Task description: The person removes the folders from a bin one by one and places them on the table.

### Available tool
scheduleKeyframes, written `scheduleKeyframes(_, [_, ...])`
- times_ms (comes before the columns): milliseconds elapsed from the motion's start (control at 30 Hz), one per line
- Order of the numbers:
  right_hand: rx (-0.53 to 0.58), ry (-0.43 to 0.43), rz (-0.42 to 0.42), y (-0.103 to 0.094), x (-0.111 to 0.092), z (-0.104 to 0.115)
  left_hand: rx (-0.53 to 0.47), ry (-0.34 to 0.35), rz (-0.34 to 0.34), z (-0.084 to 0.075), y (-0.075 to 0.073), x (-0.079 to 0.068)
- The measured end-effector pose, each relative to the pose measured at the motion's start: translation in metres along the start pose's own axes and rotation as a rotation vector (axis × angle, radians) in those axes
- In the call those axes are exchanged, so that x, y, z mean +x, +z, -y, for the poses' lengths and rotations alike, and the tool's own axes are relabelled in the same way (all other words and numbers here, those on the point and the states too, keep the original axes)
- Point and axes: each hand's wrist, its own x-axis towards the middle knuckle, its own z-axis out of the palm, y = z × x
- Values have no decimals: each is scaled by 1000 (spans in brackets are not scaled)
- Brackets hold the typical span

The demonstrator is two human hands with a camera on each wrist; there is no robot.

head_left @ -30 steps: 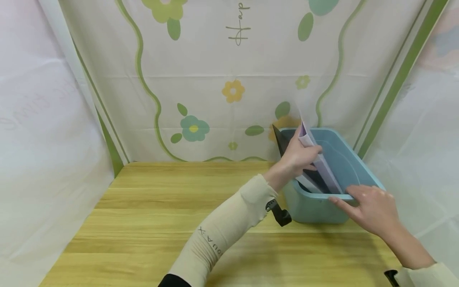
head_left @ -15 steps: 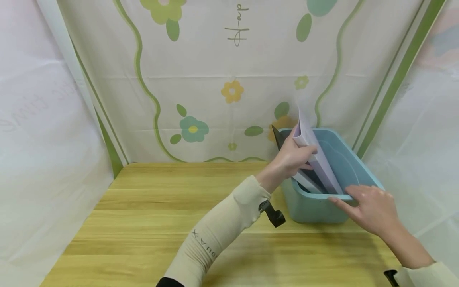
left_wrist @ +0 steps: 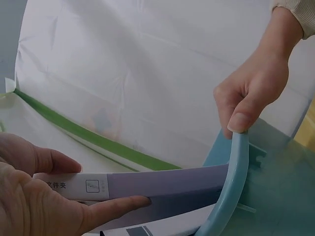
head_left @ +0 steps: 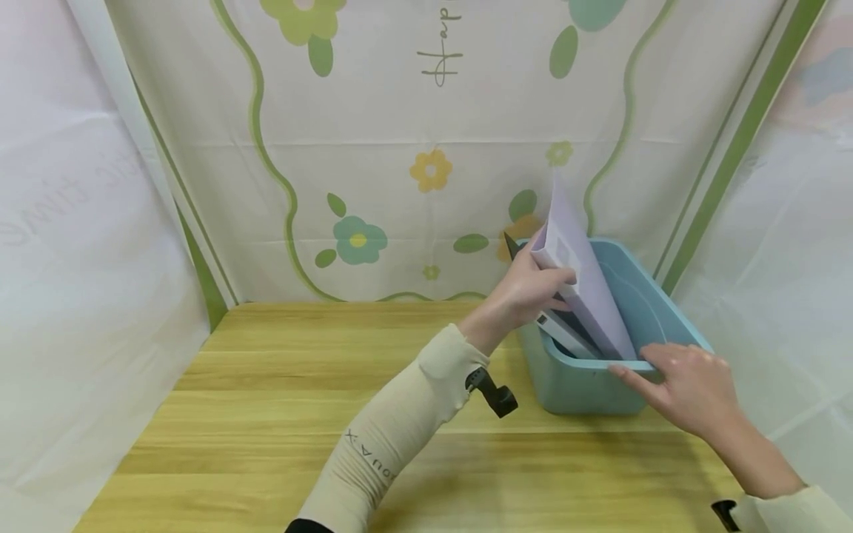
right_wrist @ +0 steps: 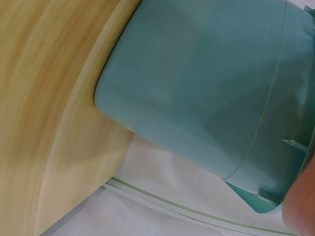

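A pale purple file folder (head_left: pixel 593 289) with a white label leans tilted in the blue plastic bin (head_left: pixel 586 392). My left hand (head_left: pixel 529 289) grips its spine, thumb on one side and fingers on the other; the left wrist view shows that spine (left_wrist: pixel 142 184) between them. My right hand (head_left: pixel 696 389) holds the bin's near rim, thumb outside, and in the left wrist view the rim (left_wrist: pixel 236 167) sits under its thumb and fingers. Beside the purple folder, a white-spined file (head_left: pixel 566 337) and a dark one (head_left: pixel 512 246) stand in the bin, partly hidden.
The bin stands at the back right of the wooden table (head_left: pixel 300 400). Behind the table hangs a white curtain (head_left: pixel 373 96) with printed flowers, and white sheets (head_left: pixel 87 259) flank both sides.
My left hand has drawn left and slightly toward me, tilting the purple folder so more of its cover shows. The right hand and the bin have stayed in place.
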Motion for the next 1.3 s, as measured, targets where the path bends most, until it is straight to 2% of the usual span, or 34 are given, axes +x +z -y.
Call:
scheduleKeyframes(367, [8,-1,-7,0,0,0,-71,6,53,-1,-16,-2])
scheduleKeyframes(700, [18,25,3,1,-1,0,-108,34,69,-6,-23,-3])
scheduleKeyframes(1100, [11,8,3,3,0,0,-106,37,40,-5,-29,-4])
scheduleKeyframes(1300, [6,17,14,2,0,0,-77,50,-10,-6,-33,-6])
